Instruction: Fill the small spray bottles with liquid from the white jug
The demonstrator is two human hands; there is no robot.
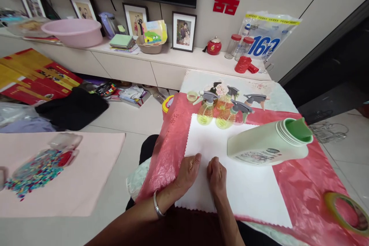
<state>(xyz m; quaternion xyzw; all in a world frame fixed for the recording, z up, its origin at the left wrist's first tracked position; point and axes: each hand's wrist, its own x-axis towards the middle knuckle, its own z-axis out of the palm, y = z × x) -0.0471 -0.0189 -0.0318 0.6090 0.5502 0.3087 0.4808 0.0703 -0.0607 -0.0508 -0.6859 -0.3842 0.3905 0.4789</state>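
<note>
My left hand (188,170) rests on a white cloth or sheet with scalloped edges (250,196), its fingers curled in and the thumb on top. Beside it my right hand (216,173) is also closed in a loose fist, a small gap apart; nothing shows in either one. Just right of my right hand stands a large pale green bottle (259,142) with a green spout in its mouth. Beyond the hands are several spray bottles, among them a front left one (205,114) and a front right one (226,118), holding yellowish liquid.
Red plastic sheeting (305,184) covers the table under the white sheet. A roll of tape (347,213) lies at the right edge, and a small cup (191,96) stands far left. On the left, a pink mat (98,169) bears colourful small pieces (37,173).
</note>
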